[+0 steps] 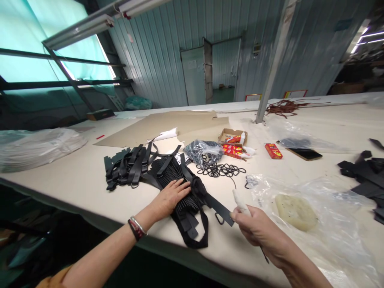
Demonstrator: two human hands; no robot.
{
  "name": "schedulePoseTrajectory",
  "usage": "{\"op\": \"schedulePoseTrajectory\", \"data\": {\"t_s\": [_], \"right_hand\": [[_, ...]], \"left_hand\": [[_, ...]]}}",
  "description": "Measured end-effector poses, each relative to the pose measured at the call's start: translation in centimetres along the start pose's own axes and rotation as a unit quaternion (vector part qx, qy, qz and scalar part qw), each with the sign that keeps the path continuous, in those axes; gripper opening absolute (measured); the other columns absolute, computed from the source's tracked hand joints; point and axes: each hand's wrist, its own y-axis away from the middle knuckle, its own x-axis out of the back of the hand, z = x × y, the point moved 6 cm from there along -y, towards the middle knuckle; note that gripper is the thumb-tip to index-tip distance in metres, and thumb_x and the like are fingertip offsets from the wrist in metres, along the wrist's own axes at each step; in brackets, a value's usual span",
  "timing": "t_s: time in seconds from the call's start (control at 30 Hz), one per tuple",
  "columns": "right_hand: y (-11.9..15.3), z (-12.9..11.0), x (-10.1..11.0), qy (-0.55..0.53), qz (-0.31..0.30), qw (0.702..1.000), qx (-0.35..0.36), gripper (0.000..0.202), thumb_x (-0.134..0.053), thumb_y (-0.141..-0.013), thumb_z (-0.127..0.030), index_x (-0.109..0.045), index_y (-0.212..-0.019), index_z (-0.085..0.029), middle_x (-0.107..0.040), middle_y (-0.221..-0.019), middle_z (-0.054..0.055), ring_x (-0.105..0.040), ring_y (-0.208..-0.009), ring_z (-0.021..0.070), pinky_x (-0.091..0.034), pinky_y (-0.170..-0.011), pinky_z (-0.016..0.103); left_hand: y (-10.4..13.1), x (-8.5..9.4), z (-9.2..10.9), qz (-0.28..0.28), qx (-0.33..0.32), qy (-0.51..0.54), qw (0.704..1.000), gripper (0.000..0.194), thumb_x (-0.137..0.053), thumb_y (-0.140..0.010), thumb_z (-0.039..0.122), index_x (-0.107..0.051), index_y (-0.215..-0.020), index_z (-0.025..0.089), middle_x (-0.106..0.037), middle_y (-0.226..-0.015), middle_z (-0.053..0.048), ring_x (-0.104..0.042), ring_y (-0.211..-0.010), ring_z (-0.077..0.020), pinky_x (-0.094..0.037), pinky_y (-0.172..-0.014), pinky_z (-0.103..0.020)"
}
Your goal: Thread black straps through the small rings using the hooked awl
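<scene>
My left hand (174, 195) lies with fingers stretched out over a fanned stack of black strips (168, 172). My right hand (255, 226) is closed round a pale, tapered stick (241, 203), whose narrow end points up and left. A thin dark tip shows below that hand; I cannot tell whether it belongs to the stick. The end of a flat black strap (220, 210) reaches the right thumb and fingertips. A black ring (219, 218) lies beside this strap. At the table edge hangs a black webbing loop (205, 230).
Black buckled straps (129, 166) lie left of the stack. Behind are a bag of black cord (202, 152), loose cord loops (220, 171) and red boxes (232, 151). To the right are a yellowish lump (295, 212) on clear plastic, a phone (304, 154) and a metal post (274, 64).
</scene>
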Motion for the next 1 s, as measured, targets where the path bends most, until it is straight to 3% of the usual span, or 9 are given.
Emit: {"op": "schedulePoseTrajectory", "data": {"t_s": [0.13,0.23,0.4,0.5,0.63,0.73,0.83,0.9,1.0], "right_hand": [[3.3,1.5,0.5,-0.124,-0.022,0.992,-0.024,0.03,-0.056,-0.073,-0.043,-0.037,-0.067,-0.02,-0.022,-0.048,-0.011,-0.014,-0.044,0.0059,-0.011,-0.041,0.022],[4.3,2.8,0.6,-0.127,-0.019,0.991,-0.026,0.026,-0.056,-0.075,-0.04,-0.041,-0.068,-0.019,-0.026,-0.049,-0.01,-0.018,-0.044,0.0062,-0.012,-0.041,0.022],[5.4,4.0,0.9,-0.177,-0.027,0.983,-0.034,0.029,-0.058,-0.077,-0.041,-0.041,-0.069,-0.019,-0.025,-0.051,-0.01,-0.015,-0.045,0.0056,-0.01,-0.04,0.021],[6.1,4.5,1.0,-0.223,-0.045,0.973,-0.047,0.03,-0.06,-0.076,-0.042,-0.041,-0.071,-0.019,-0.023,-0.049,-0.011,-0.012,-0.043,0.0051,-0.009,-0.04,0.021],[7.0,5.0,1.3,-0.244,-0.05,0.967,-0.046,0.032,-0.061,-0.076,-0.044,-0.04,-0.071,-0.019,-0.022,-0.047,-0.012,-0.011,-0.042,0.0048,-0.009,-0.04,0.021],[7.5,5.1,1.6,-0.206,-0.032,0.977,-0.042,0.029,-0.058,-0.077,-0.041,-0.042,-0.07,-0.019,-0.024,-0.05,-0.01,-0.014,-0.045,0.0059,-0.013,-0.041,0.02],[8.3,4.0,1.9,-0.089,-0.026,0.996,-0.011,0.02,-0.057,-0.076,-0.033,-0.045,-0.069,-0.017,-0.033,-0.057,-0.006,-0.025,-0.051,0.008,-0.023,-0.046,0.02],[9.0,3.0,2.0,-0.005,-0.05,0.999,0.015,0.015,-0.055,-0.075,-0.028,-0.046,-0.067,-0.018,-0.037,-0.061,-0.004,-0.031,-0.056,0.0097,-0.028,-0.05,0.021],[10.4,1.3,2.4,0.092,-0.082,0.991,0.045,0.015,-0.052,-0.073,-0.022,-0.042,-0.063,-0.019,-0.038,-0.06,-0.004,-0.032,-0.056,0.0105,-0.028,-0.049,0.021]], "left_hand": [[0.9,1.2,-0.3,0.001,0.045,-0.025,0.999,0.076,-0.038,-0.067,-0.01,-0.037,-0.135,0.024,-0.038,-0.142,-0.012,-0.028,-0.133,-0.0299,-0.027,-0.103,-0.051],[1.9,2.7,0.3,0.002,0.072,-0.034,0.997,0.067,-0.036,-0.066,-0.01,-0.048,-0.128,0.012,-0.044,-0.136,-0.022,-0.033,-0.129,-0.0374,-0.029,-0.098,-0.057],[2.8,5.2,7.0,0.045,0.052,0.176,0.982,0.035,-0.036,-0.088,0.019,-0.059,-0.113,0.012,-0.066,-0.11,-0.015,-0.061,-0.099,-0.0246,-0.046,-0.088,-0.037],[2.5,3.7,12.6,-0.029,0.077,0.404,0.911,0.031,-0.038,-0.089,0.027,-0.066,-0.095,0.015,-0.071,-0.086,-0.009,-0.066,-0.08,-0.0197,-0.051,-0.074,-0.027],[2.4,0.3,17.8,-0.079,0.165,0.637,0.749,0.036,-0.036,-0.09,0.032,-0.065,-0.082,0.011,-0.07,-0.074,-0.01,-0.066,-0.067,-0.0186,-0.053,-0.061,-0.026],[2.5,0.8,17.8,0.063,0.162,0.557,0.812,0.025,-0.041,-0.089,0.026,-0.062,-0.088,0.014,-0.068,-0.079,-0.011,-0.064,-0.073,-0.0199,-0.052,-0.069,-0.031],[2.3,3.6,17.8,0.163,0.041,0.415,0.894,0.03,-0.049,-0.086,0.024,-0.053,-0.115,0.017,-0.06,-0.114,-0.015,-0.051,-0.11,-0.0264,-0.039,-0.096,-0.043],[1.5,5.0,18.3,0.107,-0.051,0.387,0.914,0.036,-0.054,-0.085,0.028,-0.05,-0.12,0.02,-0.057,-0.119,-0.013,-0.045,-0.116,-0.0269,-0.028,-0.103,-0.047],[0.5,6.8,19.2,-0.016,-0.135,0.427,0.894,0.016,-0.052,-0.086,0.028,-0.062,-0.096,0.019,-0.066,-0.089,-0.007,-0.058,-0.089,-0.021,-0.04,-0.089,-0.035]]}}
